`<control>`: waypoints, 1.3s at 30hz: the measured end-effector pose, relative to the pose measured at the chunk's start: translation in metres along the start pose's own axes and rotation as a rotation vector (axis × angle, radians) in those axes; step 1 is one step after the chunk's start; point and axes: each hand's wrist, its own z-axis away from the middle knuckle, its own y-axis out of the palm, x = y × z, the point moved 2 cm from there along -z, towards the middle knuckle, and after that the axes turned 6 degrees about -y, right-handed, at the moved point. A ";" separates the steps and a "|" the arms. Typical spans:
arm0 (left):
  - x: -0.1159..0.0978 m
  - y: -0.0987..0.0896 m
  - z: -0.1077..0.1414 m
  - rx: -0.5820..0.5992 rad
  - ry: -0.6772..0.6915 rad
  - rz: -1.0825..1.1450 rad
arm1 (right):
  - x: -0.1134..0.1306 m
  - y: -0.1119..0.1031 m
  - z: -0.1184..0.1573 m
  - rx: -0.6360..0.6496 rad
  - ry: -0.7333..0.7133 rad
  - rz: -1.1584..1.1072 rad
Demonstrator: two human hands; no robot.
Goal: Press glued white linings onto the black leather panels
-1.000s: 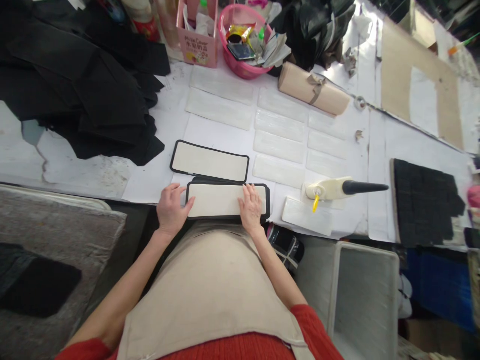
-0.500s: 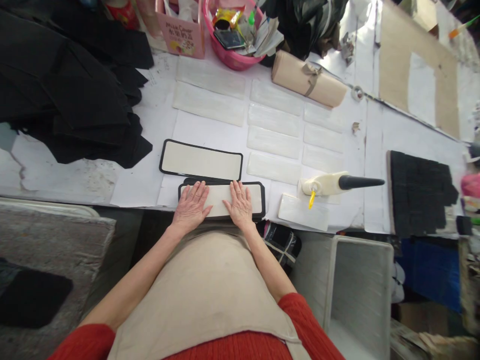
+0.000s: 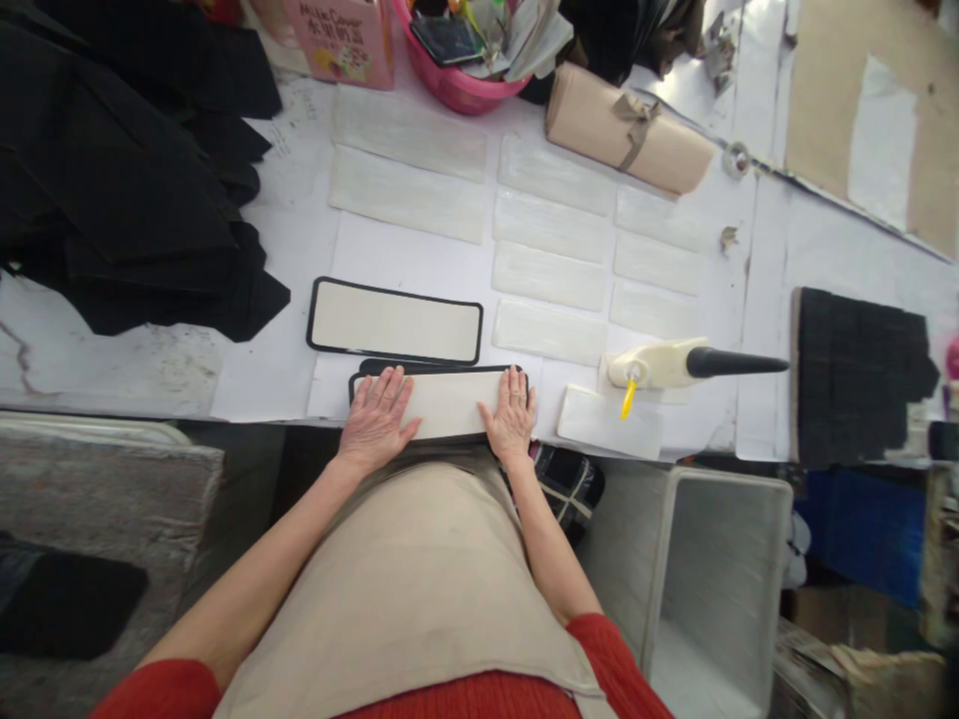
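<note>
Lying open, left hand point(image 3: 375, 424) and right hand point(image 3: 510, 416) flat on opposite ends of black-edged white panel point(image 3: 450, 401), at near edge of desk point(image 3: 262, 369); even pressure, edges squared, advisable.

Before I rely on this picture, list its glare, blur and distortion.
Head view: glare on the white tabletop beyond the beige roll; pale strips nearly wash out; the black pile loses fold detail; the right edge looks smeared and stretched; left hand and right hand read fairly clearly.
</note>
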 end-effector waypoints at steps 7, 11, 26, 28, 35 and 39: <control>-0.002 0.000 -0.001 -0.008 0.009 -0.013 | 0.001 0.002 0.000 -0.017 -0.005 0.015; -0.004 -0.004 -0.001 -0.011 0.022 -0.038 | 0.000 -0.001 0.000 -0.022 -0.004 0.022; -0.020 -0.001 0.005 0.039 0.156 -0.054 | 0.076 0.008 -0.003 0.123 -0.425 -0.033; -0.019 0.000 0.005 0.041 0.151 -0.050 | 0.075 0.010 -0.003 0.122 -0.411 -0.040; -0.016 -0.005 0.005 0.044 0.184 -0.049 | 0.069 0.003 -0.003 0.102 -0.438 -0.037; -0.001 -0.016 0.016 -0.061 0.083 -0.012 | 0.034 -0.008 0.001 0.016 -0.215 0.003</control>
